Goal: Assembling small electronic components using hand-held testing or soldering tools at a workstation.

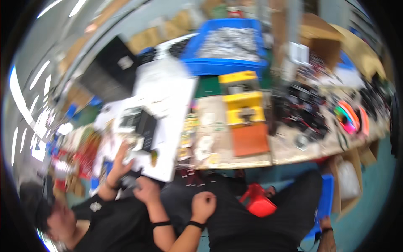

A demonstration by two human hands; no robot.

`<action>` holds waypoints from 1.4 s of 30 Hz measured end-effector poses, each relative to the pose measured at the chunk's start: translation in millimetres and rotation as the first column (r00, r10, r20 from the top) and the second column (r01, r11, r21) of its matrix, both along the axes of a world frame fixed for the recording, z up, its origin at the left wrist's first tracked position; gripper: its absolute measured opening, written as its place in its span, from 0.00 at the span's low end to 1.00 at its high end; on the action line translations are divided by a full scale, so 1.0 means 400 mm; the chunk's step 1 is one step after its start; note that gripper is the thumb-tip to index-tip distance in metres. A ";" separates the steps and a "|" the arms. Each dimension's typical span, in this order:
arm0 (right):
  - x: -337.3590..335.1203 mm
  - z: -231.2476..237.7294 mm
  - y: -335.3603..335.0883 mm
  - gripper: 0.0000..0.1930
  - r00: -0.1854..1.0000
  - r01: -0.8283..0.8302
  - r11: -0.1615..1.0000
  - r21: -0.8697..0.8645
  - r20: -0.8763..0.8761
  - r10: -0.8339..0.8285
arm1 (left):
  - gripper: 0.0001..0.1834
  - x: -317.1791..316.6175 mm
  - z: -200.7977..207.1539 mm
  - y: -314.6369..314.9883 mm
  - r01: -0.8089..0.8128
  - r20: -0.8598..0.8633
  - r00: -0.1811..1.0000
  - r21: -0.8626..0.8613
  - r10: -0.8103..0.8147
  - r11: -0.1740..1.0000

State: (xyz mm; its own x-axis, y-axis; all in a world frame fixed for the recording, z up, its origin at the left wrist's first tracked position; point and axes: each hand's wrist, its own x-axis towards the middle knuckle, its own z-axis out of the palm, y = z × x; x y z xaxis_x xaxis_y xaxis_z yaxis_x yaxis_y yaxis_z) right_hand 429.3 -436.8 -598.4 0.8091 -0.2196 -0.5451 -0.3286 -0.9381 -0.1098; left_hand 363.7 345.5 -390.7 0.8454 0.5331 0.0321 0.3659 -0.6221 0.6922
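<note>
Near the lower middle, my left hand [203, 206], with a dark band at the wrist, is closed in a fist over my dark trousers [264, 201]. No object shows in it. At the lower right my right hand [326, 225] hangs beside my leg, by the edge of a blue crate [327, 197]. Its fingers are blurred and partly hidden, so I cannot tell whether it grips the crate. A red object [259, 201], perhaps a stool, shows between my legs. On the bench before me stands a yellow fixture [243, 103] with an orange-brown front panel [250, 140].
At left a co-worker raises one hand [120, 164] near a black box [147, 130] on a white table [168, 105]. A blue tray [195, 63] of small silvery parts stands behind. Dark parts [304, 109] and colored goggles [350, 117] lie right. An open carton [348, 180] stands below.
</note>
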 end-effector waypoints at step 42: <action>0.502 1.010 2.524 0.34 0.291 -0.927 -0.096 0.364 0.855 0.429 | 0.29 -0.004 0.198 0.731 0.262 -0.086 0.965 0.281 -0.248 0.923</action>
State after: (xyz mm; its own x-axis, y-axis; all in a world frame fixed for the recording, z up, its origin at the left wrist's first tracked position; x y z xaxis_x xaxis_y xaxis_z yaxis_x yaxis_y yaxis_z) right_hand 630.0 573.0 -194.4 0.3096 0.8579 0.4101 0.7473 0.0472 -0.6628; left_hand 362.1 638.1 -311.5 0.9558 0.2733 0.1082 0.1968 -0.8684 0.4552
